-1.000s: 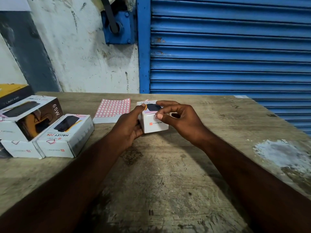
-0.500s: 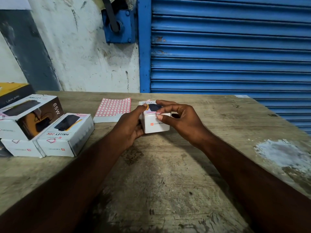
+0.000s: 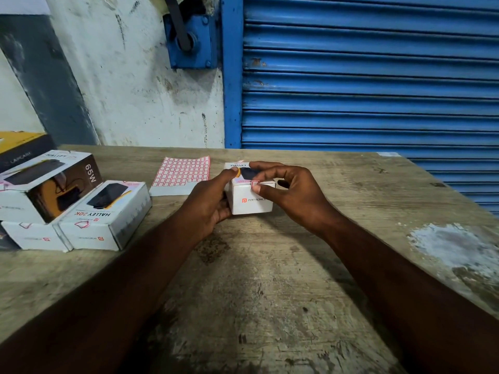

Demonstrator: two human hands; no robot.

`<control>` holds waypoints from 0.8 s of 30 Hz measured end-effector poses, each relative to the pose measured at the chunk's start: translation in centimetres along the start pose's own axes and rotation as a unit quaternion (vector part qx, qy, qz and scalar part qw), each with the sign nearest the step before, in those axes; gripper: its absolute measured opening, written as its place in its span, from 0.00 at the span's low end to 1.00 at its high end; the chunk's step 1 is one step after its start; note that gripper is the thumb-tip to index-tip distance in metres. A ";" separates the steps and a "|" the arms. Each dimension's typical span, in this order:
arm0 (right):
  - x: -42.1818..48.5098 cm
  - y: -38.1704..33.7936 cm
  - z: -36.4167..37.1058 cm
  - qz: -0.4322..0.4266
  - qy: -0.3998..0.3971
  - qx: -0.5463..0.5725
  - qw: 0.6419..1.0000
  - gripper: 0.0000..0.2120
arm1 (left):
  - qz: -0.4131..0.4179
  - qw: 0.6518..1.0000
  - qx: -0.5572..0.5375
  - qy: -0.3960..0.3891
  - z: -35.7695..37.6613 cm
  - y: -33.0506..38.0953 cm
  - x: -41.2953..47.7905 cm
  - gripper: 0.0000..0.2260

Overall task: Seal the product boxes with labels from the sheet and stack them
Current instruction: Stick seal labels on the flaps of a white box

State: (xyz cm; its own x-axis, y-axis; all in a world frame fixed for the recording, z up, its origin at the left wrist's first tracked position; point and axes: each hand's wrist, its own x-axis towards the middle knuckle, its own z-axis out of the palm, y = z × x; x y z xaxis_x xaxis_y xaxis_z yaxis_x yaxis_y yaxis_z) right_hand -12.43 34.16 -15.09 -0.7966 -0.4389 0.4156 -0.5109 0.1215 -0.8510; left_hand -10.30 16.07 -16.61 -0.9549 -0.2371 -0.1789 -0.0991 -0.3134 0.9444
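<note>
The right grip (image 3: 291, 191), pinching the white cardboard box (image 3: 251, 205), is sliding its thumb lower over the red-bordered label (image 3: 255, 182), nearly sealing; the left grip (image 3: 210, 205) is clasping it too

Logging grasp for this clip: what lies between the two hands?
In the head view, the white Portronics box sits between them; the left hand grips its side, the right hand pinches its top front edge, thumb on a red-bordered label.

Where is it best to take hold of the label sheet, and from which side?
I would pinch the sheet at its blank near-left corner, coming from the front. It lies flat on the table, so lift an edge first; that strip carries no labels.
</note>
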 end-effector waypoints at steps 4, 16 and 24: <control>-0.2 -0.3 0.1 -0.003 0.000 0.011 1.000 0.03 | 0.000 1.000 -0.010 0.004 0.0 0.0 0.0 0.09; -0.1 -0.2 0.0 0.001 -0.003 0.005 1.000 0.04 | 0.004 1.000 -0.016 -0.005 -0.2 0.1 -0.1 0.09; -0.1 0.0 0.1 -0.007 -0.001 -0.006 1.000 0.04 | 0.003 1.000 -0.015 -0.003 0.0 0.1 -0.3 0.09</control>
State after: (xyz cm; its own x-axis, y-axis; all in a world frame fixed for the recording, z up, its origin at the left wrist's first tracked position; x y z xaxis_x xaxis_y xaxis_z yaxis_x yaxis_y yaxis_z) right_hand -12.35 34.13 -15.15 -0.7890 -0.4425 0.4262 -0.5253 0.1262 -0.8415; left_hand -10.00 16.09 -16.42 -0.9571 -0.2340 -0.1711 -0.0844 -0.3399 0.9367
